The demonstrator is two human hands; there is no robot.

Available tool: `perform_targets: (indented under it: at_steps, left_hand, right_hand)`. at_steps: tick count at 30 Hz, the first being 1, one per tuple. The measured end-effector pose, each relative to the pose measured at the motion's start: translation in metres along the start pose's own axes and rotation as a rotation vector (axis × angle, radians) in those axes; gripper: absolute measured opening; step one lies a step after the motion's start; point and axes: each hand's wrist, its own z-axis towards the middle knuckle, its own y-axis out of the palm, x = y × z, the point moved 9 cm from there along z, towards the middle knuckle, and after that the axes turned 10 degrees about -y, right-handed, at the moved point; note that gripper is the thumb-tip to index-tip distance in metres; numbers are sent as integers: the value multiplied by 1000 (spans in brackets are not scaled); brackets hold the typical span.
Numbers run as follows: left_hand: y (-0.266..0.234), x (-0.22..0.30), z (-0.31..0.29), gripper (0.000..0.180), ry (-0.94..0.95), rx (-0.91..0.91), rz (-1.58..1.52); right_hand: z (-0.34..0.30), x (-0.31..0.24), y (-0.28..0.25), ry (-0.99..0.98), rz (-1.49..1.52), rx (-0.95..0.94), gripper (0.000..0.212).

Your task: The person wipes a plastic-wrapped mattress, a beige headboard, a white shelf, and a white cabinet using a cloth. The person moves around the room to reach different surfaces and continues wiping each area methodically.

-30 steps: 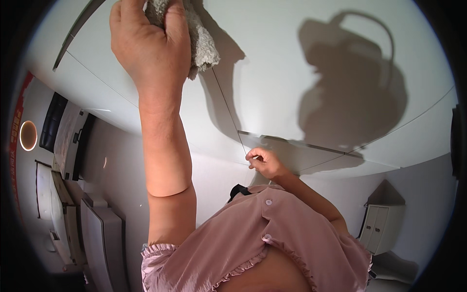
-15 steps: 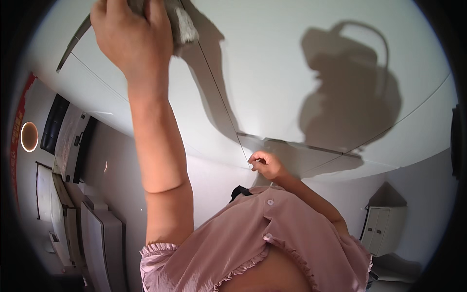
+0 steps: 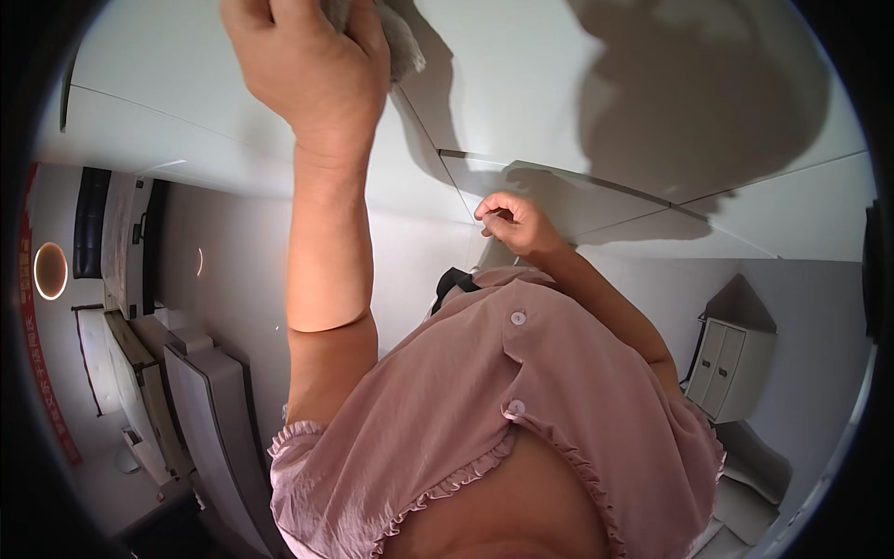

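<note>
My left hand reaches up to the top of the view, its fingers wrapped round a grey, fuzzy cloth. The cloth lies against the white cabinet front, close to a thin seam between two panels. Part of the cloth and the fingertips are hidden by the hand and the upper edge of the view. Lower and to the right, my right hand hovers before the lower panels with its fingers loosely curled and a gap by the thumb. Nothing shows in it.
Dark shadows fall across the cabinet panels. On the left are a round lit lamp, a red banner and a pale, box-like piece of furniture. A small white two-door cabinet stands at the right.
My left hand with the cloth has moved down the cabinet front, nearer the corner of the seams. The whole view has tilted, and my right hand stays curled.
</note>
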Motion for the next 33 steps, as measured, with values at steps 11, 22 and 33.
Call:
perform_targets:
  at_steps: [11, 22, 33]
  left_hand:
    - [24, -64, -171, 64, -217, -456, 138]
    - [40, -100, -289, 61, -381, -714, 151]
    - [42, -115, -336, 50, -759, -698, 43]
  right_hand:
    - [2, 13, 4, 45, 1, -40, 13]
    - [-6, 10, -8, 143, -67, 14, 12]
    - [-9, 13, -6, 169, -94, 20, 13]
